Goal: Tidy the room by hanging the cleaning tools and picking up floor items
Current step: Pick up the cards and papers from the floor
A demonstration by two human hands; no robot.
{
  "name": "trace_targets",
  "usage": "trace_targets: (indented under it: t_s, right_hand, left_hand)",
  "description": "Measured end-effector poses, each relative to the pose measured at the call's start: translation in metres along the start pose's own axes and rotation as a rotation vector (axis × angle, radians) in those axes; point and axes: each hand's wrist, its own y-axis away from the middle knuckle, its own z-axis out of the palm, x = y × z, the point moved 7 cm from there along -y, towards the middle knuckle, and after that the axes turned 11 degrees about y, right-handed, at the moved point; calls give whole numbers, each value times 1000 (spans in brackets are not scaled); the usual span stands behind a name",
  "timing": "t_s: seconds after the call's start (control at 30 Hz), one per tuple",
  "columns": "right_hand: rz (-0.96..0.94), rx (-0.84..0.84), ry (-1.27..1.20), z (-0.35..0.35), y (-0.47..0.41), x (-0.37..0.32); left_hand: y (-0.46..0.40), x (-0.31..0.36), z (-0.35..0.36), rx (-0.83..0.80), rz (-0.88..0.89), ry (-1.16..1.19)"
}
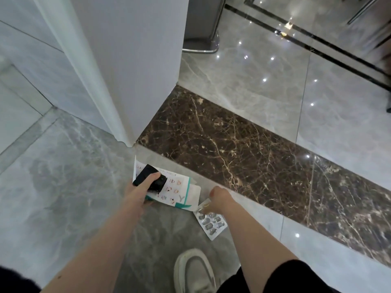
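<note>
My left hand (140,192) grips a small black device (150,179) together with a white printed sheet or flattened box (179,191) with teal edging and small red pictures. Just to the right, my right hand (220,199) reaches down and pinches the upper corner of a silver blister pack of pills (210,223), which lies low over the grey marble floor (63,187). Whether the pack still touches the floor I cannot tell.
A white wall corner (127,81) stands just beyond my hands. A dark brown marble threshold strip (243,151) runs diagonally to the right, with glossy grey tiles beyond. A metal base (201,43) stands at the top. My white shoe (193,271) is below.
</note>
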Motion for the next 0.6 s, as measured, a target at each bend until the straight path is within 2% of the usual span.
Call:
trace_targets:
  t_s: [0.17,0.27,0.5,0.6]
  right_hand:
    - [153,99,-31,14,3,15]
    - [153,154,-32,20,1,17]
    - [111,114,-160,10,-3,9]
    - [149,136,-463,-11,-11,15]
  left_hand:
    - [-1,-3,10,-65,0,5]
    - [-3,-3,13,-76,5,13]
    - [-9,3,6,-19,25,20]
    - [-14,7,4,2,26,43]
